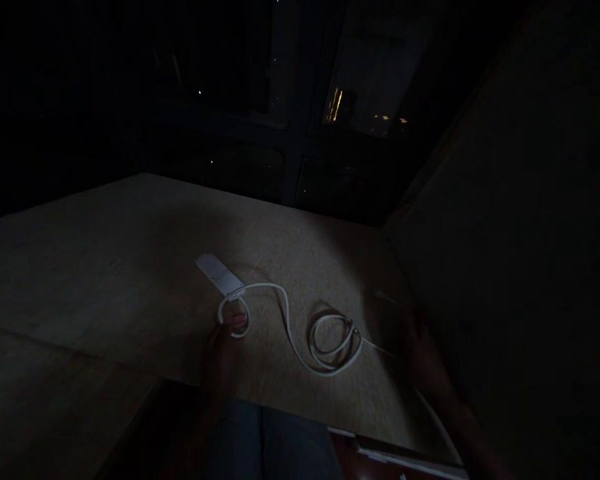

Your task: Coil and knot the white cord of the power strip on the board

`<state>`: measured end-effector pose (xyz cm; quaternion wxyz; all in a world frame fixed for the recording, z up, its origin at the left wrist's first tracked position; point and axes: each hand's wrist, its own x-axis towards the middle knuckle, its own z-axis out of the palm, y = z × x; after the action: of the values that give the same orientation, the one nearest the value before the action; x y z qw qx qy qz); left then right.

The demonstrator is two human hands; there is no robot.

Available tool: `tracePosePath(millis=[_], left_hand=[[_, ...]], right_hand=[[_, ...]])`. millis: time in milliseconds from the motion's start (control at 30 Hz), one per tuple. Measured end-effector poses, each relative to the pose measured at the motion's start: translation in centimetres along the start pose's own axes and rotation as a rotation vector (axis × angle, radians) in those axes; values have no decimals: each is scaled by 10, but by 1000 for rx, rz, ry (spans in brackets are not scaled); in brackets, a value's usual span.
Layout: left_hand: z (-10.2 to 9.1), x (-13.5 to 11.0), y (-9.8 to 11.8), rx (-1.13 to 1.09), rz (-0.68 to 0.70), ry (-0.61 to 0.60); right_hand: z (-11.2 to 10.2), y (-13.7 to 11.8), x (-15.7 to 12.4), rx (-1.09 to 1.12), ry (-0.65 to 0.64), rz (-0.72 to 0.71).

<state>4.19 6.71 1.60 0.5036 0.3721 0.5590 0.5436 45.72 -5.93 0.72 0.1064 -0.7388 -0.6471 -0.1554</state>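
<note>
A white power strip (219, 274) lies at a slant on the pale board surface. From its near end a white cable (289, 323) bends into a small loop, crosses to the right and lies in a loose coil. My left hand (222, 340) is closed on the small loop close to the strip, its fingertips showing inside the ring. To the right of the coil, my right hand (424, 350) is in deep shadow beside the wall. A straight stretch of cable runs toward it from the coil. Its fingers are too dark to make out.
The board surface (120, 267) reaches back to a dark window frame (293, 167), with small lights beyond the glass. On the right rises a dark wall (520, 200). My legs (275, 440) are below the near edge, beside a reddish surface (350, 460).
</note>
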Motion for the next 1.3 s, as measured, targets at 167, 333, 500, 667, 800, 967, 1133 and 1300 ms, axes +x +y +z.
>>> tracePosePath(millis=[167, 333, 500, 667, 800, 967, 1133, 1300], left_hand=[[-10, -8, -2, 88, 197, 33], [-13, -25, 19, 199, 489, -214], [5, -37, 25, 160, 297, -448], [21, -46, 8, 198, 237, -484], [24, -44, 2, 428, 453, -491], [30, -28, 9, 580, 538, -521], [48, -19, 37, 721, 748, -730], [84, -14, 57, 714, 853, -949]], right_hand=[[-6, -56, -17, 110, -114, -181], [-6, -76, -11, 376, -139, -103], [-10, -89, -5, 543, -77, 19], [-6, -125, -6, 628, -65, 32], [1, -142, 0, 631, -56, 21], [2, -139, 4, 691, -33, -38], [-8, -139, 4, 876, 26, -16], [-15, -142, 5, 1022, 69, 40]])
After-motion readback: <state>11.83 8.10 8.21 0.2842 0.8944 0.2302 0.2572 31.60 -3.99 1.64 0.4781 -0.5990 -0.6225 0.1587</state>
